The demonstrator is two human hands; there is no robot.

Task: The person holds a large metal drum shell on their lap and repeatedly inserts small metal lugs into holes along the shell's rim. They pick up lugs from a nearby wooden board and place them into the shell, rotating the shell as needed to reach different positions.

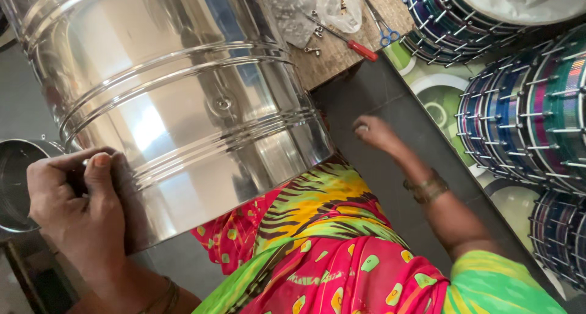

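Steel drum: left hand fingers curled on rim.

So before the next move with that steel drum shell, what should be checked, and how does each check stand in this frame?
1. Left hand grips the steel drum shell at its rim: ok.
2. Shell rests on the lap: ok.
3. Right hand off the shell, down on the dark floor: ok.
4. Whether the right hand's grip holds some small part: cannot tell.
5. Red-handled screwdriver and blue-handled scissors on the board, out of hand: ok.
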